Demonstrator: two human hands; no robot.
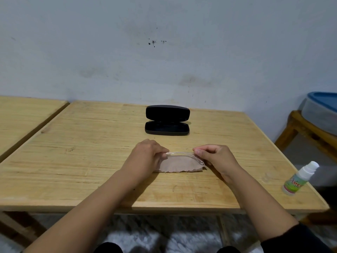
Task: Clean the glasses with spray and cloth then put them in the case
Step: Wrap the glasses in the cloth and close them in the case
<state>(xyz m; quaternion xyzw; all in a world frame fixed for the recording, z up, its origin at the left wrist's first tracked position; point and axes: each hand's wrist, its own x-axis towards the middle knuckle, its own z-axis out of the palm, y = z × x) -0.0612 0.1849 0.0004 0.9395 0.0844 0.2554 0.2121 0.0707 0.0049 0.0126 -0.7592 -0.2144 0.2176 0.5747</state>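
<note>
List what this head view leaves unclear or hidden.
- Glasses: clear frame, faint against the cloth; both ends sit under the left hand and right hand.
- Lens cleanliness: too small to judge.
- Case: open, but its dark inside shows no detail.
- Spray bottle: label only partly readable.
- Blue-lidded object: cut off by the right edge.

Only one piece of lettering is found, printed on the label of the small clear plastic spray bottle with a white nozzle cap (299, 178), which is stood near the right edge of the pale wooden table (91, 161). On its green and white label the red letters "Xec" are read, running slantwise upward; the rest of the word is cut off by the bottle's curve. Smaller print below is seen but is too blurred to be read.
</note>
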